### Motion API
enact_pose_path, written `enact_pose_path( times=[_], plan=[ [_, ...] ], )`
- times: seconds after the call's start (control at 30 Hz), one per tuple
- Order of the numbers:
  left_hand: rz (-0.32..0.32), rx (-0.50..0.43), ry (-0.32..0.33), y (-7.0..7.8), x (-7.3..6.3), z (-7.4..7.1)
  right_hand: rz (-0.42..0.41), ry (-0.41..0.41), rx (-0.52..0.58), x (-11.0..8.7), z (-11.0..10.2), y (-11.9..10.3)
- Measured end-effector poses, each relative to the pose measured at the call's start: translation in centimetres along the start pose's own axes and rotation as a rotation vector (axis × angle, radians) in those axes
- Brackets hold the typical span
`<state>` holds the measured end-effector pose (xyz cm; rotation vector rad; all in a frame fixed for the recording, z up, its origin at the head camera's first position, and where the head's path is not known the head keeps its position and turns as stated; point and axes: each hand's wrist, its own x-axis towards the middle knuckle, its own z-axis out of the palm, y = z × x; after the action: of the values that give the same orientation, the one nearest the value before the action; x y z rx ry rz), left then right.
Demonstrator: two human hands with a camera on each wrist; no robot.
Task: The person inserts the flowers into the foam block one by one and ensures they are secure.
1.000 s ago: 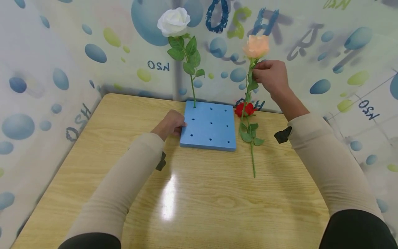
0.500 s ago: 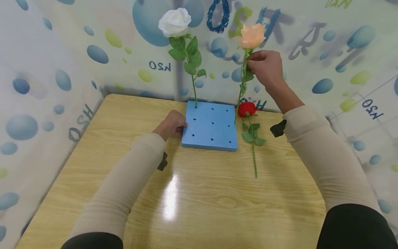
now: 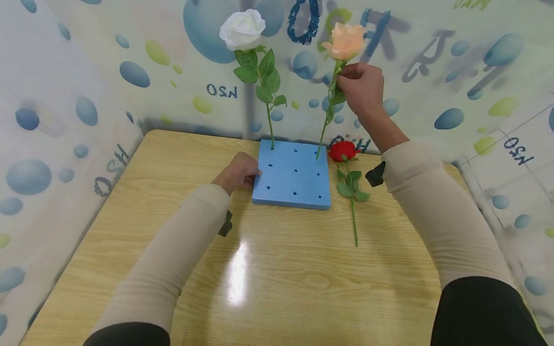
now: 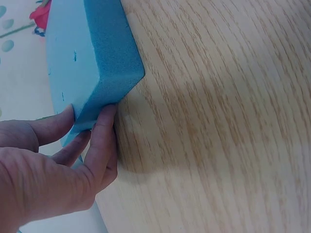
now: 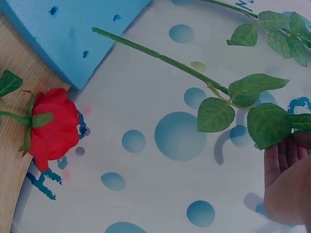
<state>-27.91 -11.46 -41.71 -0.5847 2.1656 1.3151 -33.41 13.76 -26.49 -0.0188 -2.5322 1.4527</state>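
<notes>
My left hand (image 3: 239, 172) grips the left edge of a blue foam board (image 3: 283, 180) dotted with small holes; in the left wrist view its thumb lies on the top face and the fingers against the side. Up by the wall, my right hand (image 3: 362, 89) pinches a peach rose (image 3: 346, 42) by its stem, just below the bloom. The stem slants down, and its bare lower end overlaps the board's back right part, near the corner hole. In the right wrist view the green stem (image 5: 160, 56) points toward the holes. A white rose (image 3: 242, 30) stands upright in the back left hole.
Right of the board, a red rose (image 3: 344, 151) lies on the wooden table (image 3: 303, 269), its bloom toward the wall and its stem toward me. The patterned wall (image 3: 173, 96) rises directly behind the table's back edge, with another wall at the left.
My right hand has carried the peach rose up and to the left, from over the red rose to over the board's back right corner. The left hand and board stay put.
</notes>
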Motion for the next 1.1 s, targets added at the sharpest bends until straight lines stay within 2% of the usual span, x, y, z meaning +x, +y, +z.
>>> enact_pose_path(
  times=[0.2,0.33,0.5,0.8,1.1],
  plan=[
    [0.014,0.008,-0.008,0.1,-0.3,0.1,0.005,0.025,0.043,0.1,0.9,-0.2],
    [0.006,-0.005,-0.010,0.2,-0.5,0.0,-0.030,0.030,0.064,0.3,1.4,-0.4],
    [-0.006,-0.019,-0.014,0.3,-0.6,-0.1,-0.074,0.046,0.051,0.4,2.3,-0.5],
    [-0.002,0.020,0.016,0.0,0.3,0.1,-0.062,0.054,0.039,0.4,4.0,-0.7],
    [0.028,0.023,0.008,-0.2,0.1,0.0,-0.073,0.036,-0.003,0.3,5.4,-0.8]
  ],
)
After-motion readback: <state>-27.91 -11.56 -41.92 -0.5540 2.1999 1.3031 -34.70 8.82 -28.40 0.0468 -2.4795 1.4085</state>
